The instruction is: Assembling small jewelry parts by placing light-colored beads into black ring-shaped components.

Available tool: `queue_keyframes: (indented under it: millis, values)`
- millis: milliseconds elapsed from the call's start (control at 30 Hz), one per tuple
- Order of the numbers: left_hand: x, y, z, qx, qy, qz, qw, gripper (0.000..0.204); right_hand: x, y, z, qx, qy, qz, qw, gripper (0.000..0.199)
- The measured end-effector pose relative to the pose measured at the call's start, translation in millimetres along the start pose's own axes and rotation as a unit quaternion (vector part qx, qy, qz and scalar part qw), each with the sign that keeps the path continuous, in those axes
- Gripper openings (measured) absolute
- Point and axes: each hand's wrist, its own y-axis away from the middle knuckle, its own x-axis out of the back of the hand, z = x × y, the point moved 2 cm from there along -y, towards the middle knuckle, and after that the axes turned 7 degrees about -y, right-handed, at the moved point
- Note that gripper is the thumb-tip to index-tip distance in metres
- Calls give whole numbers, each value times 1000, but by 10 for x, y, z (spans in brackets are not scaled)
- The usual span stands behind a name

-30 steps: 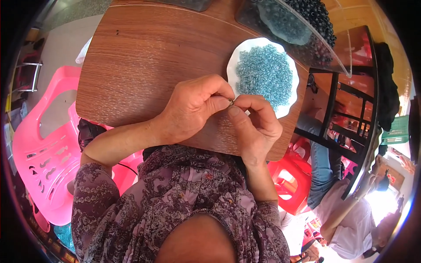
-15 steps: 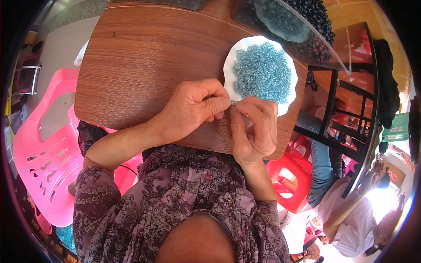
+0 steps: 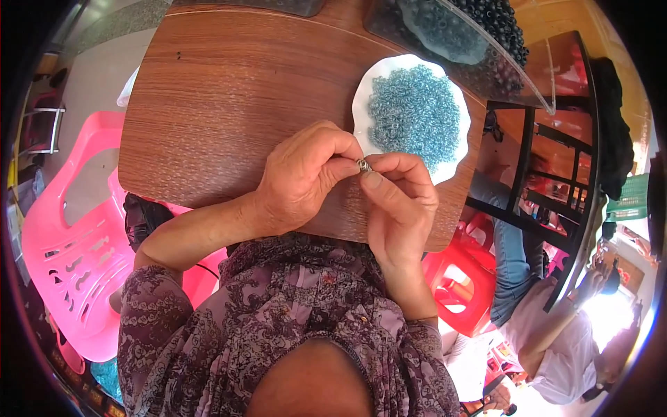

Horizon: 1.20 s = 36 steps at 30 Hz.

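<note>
My left hand [image 3: 302,177] and my right hand [image 3: 399,205] meet over the near edge of a brown wooden table [image 3: 229,90]. Between the thumbs and forefingers of both hands sits a small silvery bead [image 3: 363,165], pinched from both sides. Just beyond my fingertips lies a white scalloped plate [image 3: 363,94] heaped with small light-blue beads [image 3: 415,115]. Whether a thread runs through the bead I cannot tell.
Clear plastic bags of blue and dark beads [image 3: 465,28] lie at the table's far right. A pink plastic chair [image 3: 69,236] stands to my left and a red stool [image 3: 462,288] to my right. Another person in a white top [image 3: 563,347] sits at lower right beside a dark frame [image 3: 549,174].
My hands have stayed together at the table's edge, with the fingers working around the small bead. The view has shifted slightly.
</note>
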Motion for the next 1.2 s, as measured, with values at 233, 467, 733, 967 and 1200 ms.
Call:
queue_keyframes:
  millis: [233,467,733,967,1200]
  values:
    - [8,6,-23,-44,-20,9,999,16,79,-6,53,-89,-79,-14,993,18]
    - [92,22,53,174,119,-68,975,11,40,32,41,128,151,-36,980,21]
    - [109,38,11,222,213,-94,947,13,78,19,87,266,328,-107,900,20]
    - [86,42,-20,150,155,-89,972,13,64,50,107,151,183,-61,970,19]
    - [61,63,-46,193,227,-45,953,31,30,30,116,103,110,-31,988,18]
